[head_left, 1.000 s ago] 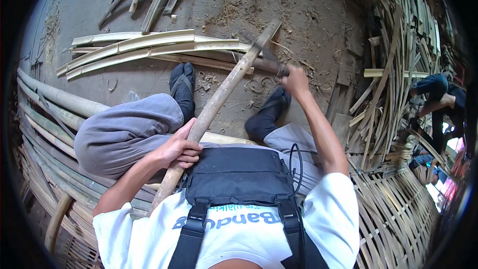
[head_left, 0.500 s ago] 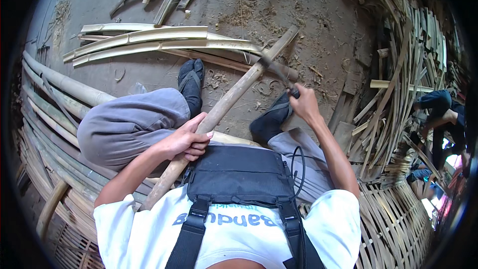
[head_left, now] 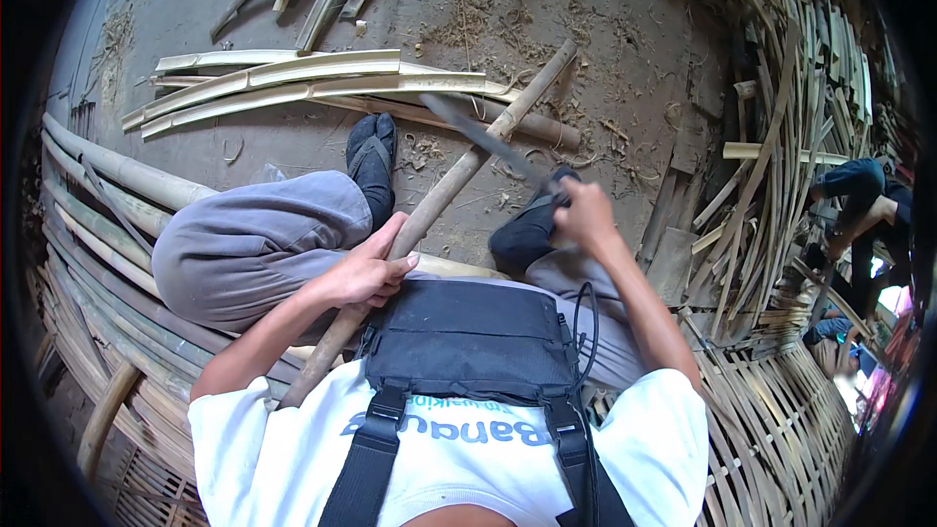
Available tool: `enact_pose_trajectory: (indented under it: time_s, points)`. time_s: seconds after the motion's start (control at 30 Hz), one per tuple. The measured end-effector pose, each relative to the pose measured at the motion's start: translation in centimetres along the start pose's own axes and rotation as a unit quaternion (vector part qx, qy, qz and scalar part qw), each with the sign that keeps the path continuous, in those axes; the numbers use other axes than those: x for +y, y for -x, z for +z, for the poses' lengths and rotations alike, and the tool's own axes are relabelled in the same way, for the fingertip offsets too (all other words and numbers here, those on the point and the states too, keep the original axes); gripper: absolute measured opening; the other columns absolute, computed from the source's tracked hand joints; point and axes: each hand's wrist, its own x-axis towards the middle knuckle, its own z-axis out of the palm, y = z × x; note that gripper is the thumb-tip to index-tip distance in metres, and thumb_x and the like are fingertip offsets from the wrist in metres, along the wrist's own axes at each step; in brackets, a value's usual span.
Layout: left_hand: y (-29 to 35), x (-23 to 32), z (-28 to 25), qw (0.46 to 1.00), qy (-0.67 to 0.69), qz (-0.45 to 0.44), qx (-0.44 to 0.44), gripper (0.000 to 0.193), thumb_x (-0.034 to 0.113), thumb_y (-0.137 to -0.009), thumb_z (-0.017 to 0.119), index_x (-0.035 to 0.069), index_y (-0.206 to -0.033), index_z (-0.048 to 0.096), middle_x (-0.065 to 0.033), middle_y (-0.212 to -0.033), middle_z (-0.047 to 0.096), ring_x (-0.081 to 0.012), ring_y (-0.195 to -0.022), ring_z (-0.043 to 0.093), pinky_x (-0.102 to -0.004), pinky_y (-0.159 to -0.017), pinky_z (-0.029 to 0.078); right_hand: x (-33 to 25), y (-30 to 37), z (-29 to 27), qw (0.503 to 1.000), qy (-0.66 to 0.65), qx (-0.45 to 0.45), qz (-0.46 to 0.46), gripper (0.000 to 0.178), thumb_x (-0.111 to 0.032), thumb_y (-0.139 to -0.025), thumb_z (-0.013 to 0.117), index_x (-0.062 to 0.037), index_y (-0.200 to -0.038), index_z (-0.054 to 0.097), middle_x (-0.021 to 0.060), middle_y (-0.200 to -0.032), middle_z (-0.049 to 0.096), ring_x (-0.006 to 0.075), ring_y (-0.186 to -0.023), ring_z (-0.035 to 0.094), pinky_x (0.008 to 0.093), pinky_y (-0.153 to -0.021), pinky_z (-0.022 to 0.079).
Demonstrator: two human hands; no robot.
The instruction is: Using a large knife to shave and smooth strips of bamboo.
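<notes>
Head view: left fingers (head_left: pixel 389 285) wrap the pole (head_left: pixel 441 190); right fingers (head_left: pixel 568 219) clasp a knife (head_left: pixel 505 150) crossing it farther out.

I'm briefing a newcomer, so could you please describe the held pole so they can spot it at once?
Find the black bag at lower middle. At its upper-left corner, the left hand grips the long pole, which slants up and right beneath the knife. Unlike the poles at far left and pale strips ahead, it is held.
</notes>
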Motion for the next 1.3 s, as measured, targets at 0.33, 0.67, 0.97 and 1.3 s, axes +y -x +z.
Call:
enact_pose_trajectory:
  time_s: [0.33,0.67,0.97,1.3]
  points:
    - [-0.4,0.0,-0.1,0.995,-0.088,0.009,0.038,0.027,0.014,-0.098,0.05,0.017,-0.118,0.032,0.0025,-0.064,0.035,-0.0076,-0.049,0.035,-0.0251,-0.04,0.03,-2.4,-0.4,-3.7,0.998,0.049,-0.043,0.005,0.032,-0.014,-0.068,0.062,-0.0074,-0.098,0.068,0.0263,-0.084,0.066,0.0432,-0.082,0.065,0.0508,-0.076,0.054]
    - [-0.5,0.2,0.2,0.942,-0.297,0.069,0.138,0.039,0.015,-0.093,0.052,0.008,-0.125,0.032,-0.023,-0.074,0.055,-0.039,-0.07,0.058,-0.0462,-0.065,0.044,-4.0,0.6,-2.1,0.999,0.026,-0.035,-0.01,0.031,-0.012,-0.068,0.063,-0.0028,-0.097,0.068,0.0292,-0.078,0.065,0.0442,-0.077,0.065,0.0502,-0.075,0.054]
    - [-1.1,-1.7,-0.4,0.913,-0.341,0.155,0.164,0.042,0.014,-0.093,0.052,0.005,-0.127,0.031,-0.0348,-0.088,0.058,-0.0533,-0.094,0.055,-0.052,-0.079,0.04,-2.1,-2.3,-3.9,0.999,-0.01,0.022,0.046,0.027,-0.016,-0.074,0.063,-0.0038,-0.097,0.067,0.0281,-0.077,0.065,0.0427,-0.074,0.066,0.0496,-0.07,0.054]
    - [-1.2,-1.0,-1.0,0.987,-0.146,0.01,0.06,0.045,0.017,-0.096,0.053,0.012,-0.133,0.028,-0.0085,-0.066,0.05,-0.02,-0.052,0.052,-0.0357,-0.046,0.042,7.2,-6.8,-1.0,0.977,-0.03,0.08,0.193,0.027,-0.015,-0.074,0.063,0.0066,-0.09,0.067,0.0303,-0.082,0.064,0.043,-0.081,0.066,0.0473,-0.072,0.053]
